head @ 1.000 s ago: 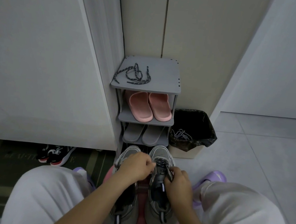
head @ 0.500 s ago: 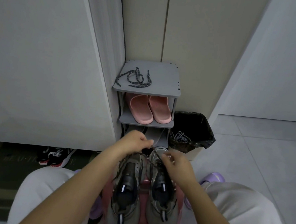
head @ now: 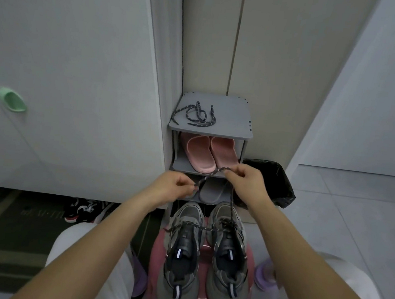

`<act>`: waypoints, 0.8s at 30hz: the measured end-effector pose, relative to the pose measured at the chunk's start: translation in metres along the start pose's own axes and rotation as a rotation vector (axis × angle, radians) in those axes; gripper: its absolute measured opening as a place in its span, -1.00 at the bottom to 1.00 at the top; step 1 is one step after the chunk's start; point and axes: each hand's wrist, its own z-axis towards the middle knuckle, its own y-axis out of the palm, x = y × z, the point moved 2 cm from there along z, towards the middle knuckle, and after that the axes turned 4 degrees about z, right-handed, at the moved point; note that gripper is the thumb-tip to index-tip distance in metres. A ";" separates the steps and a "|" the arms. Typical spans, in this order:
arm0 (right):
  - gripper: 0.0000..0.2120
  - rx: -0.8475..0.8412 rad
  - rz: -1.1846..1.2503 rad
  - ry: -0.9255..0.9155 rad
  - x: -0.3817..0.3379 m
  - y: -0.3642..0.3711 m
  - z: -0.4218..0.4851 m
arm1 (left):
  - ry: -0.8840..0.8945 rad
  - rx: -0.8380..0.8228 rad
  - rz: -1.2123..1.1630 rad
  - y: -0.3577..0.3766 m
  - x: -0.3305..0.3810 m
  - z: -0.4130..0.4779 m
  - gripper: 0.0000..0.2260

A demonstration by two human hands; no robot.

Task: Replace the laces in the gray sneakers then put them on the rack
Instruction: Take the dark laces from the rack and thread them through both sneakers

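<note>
Two gray sneakers, the left sneaker (head: 180,263) and the right sneaker (head: 227,265), stand side by side on a pink stool (head: 158,246) between my knees, toes toward the grey shoe rack (head: 229,109). A dark speckled lace (head: 213,173) rises from the right sneaker's eyelets. My right hand (head: 248,185) pinches it up high. My left hand (head: 176,187) pinches its free end, level with the rack's lower shelf. A second dark lace (head: 196,116) lies coiled on the rack's top shelf.
Pink slippers (head: 210,151) fill the rack's second shelf, grey slippers (head: 211,191) the third. A black-lined bin (head: 278,181) stands right of the rack. Black-and-red shoes (head: 84,210) sit on a dark mat (head: 3,227) at left. Purple slippers (head: 264,274) are on my feet.
Both hands have risen from the right sneaker's tongue, drawing the lace up and out to nearly its full length. The camera has tilted upward.
</note>
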 end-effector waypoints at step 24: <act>-0.52 -0.432 -0.764 -0.020 0.112 -0.005 -0.017 | -0.118 0.074 0.099 0.105 -0.029 0.037 -0.82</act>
